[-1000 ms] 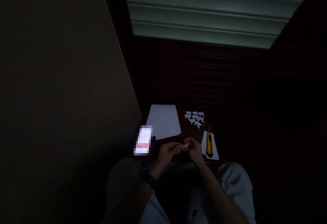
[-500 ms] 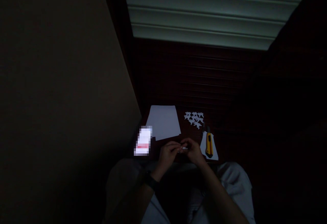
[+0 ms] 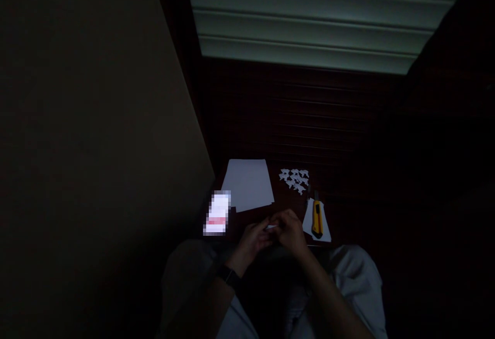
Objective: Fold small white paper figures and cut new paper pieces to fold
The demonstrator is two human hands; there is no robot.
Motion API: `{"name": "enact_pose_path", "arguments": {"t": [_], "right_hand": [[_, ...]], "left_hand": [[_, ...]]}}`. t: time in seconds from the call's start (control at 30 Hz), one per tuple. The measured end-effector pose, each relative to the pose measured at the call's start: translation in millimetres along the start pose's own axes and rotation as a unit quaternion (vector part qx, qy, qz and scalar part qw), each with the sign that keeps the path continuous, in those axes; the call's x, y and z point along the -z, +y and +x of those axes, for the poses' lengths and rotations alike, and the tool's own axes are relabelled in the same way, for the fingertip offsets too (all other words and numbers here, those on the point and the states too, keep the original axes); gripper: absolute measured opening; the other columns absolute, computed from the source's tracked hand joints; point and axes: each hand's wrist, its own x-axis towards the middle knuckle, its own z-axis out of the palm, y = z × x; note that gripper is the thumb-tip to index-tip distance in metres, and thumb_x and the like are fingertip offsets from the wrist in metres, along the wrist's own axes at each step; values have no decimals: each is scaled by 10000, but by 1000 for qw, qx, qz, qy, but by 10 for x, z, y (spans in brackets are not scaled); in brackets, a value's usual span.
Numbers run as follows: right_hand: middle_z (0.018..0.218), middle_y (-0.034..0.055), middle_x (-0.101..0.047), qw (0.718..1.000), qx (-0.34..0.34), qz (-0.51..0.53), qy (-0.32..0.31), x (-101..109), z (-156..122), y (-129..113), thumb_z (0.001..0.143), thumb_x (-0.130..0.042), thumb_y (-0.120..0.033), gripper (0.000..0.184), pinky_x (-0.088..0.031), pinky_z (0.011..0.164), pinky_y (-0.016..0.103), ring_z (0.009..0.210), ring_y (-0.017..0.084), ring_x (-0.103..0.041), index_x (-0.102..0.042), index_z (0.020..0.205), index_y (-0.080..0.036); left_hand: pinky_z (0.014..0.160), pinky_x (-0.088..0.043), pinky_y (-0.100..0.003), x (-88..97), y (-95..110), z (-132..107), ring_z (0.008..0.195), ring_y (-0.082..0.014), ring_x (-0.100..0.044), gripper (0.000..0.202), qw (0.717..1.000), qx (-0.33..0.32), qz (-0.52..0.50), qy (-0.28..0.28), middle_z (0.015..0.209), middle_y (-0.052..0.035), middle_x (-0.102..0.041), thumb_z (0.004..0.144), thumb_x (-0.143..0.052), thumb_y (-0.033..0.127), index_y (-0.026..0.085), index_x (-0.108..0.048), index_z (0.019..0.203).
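In dim light my left hand (image 3: 252,241) and my right hand (image 3: 291,231) meet above the near edge of a small dark table (image 3: 286,202). Both pinch one small white piece of paper (image 3: 270,227) between their fingertips. Its shape is too small to make out. A dark watch sits on my left wrist. A yellow utility knife (image 3: 317,219) lies on a white scrap just right of my right hand. A stack of white paper sheets (image 3: 249,183) lies beyond my left hand.
Several small folded or cut white paper shapes (image 3: 295,179) are clustered at the table's far right. A lit, blurred screen (image 3: 217,213) lies at the table's left edge. A plain wall stands on the left, dark slats and a pale blind behind.
Both hands have drawn slightly toward me and closed in tighter over the small paper piece. Nothing on the table has moved.
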Motion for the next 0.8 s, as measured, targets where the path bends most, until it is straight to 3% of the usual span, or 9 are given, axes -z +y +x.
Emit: {"name": "enact_pose_path", "arguments": {"t": [0.17, 0.27, 0.37, 0.47, 0.6, 0.8], "right_hand": [[993, 47, -574, 998, 5, 57, -2, 17, -73, 35, 609, -610, -68, 375, -402, 842, 346, 964, 216, -503, -622, 939, -245], [1066, 53, -580, 987, -49, 149, 31, 30, -97, 150, 643, -658, -194, 428, -409, 842, 350, 980, 219, -520, -569, 1060, -237], [899, 64, -647, 969, -149, 186, 58, 23, -96, 310, 717, -602, -361, 299, -440, 750, 330, 839, 214, -578, -626, 958, -186], [707, 47, -657, 957, -216, 192, 29, -22, -96, 437, 710, -578, -467, 335, -441, 612, 290, 669, 194, -587, -675, 792, -158], [542, 7, -605, 935, -260, 240, 3, -106, -108, 497, 624, -651, -487, 346, -386, 473, 244, 492, 142, -525, -676, 680, -146], [605, 18, -637, 898, -309, 306, 61, -144, -107, 480, 500, -759, -399, 352, -413, 495, 251, 518, 147, -549, -661, 720, -142]], "left_hand": [[732, -504, -318, 49, 26, 49, 780, -185, -634, 342, 999, -30, -15, 4, 931, -134, -650, 695, -654, 364, 109, -615, 920], [729, -511, -328, 48, 52, 63, 741, -162, -622, 348, 997, -70, 30, 11, 859, -107, -651, 703, -634, 404, 105, -620, 880], [701, -522, -330, 31, 49, 90, 610, -109, -582, 350, 992, -100, 73, 8, 695, -40, -623, 700, -623, 426, 101, -622, 832], [661, -530, -326, 14, 9, 141, 554, -97, -553, 365, 987, -108, 119, -1, 619, -6, -592, 687, -624, 438, 107, -632, 841], [643, -532, -322, 2, -43, 203, 633, -141, -588, 355, 978, -125, 167, 3, 692, -33, -631, 676, -628, 435, 122, -656, 842], [678, -533, -339, 9, -61, 210, 749, -174, -622, 409, 982, -130, 136, 20, 893, -82, -648, 657, -664, 397, 143, -605, 972]]}}
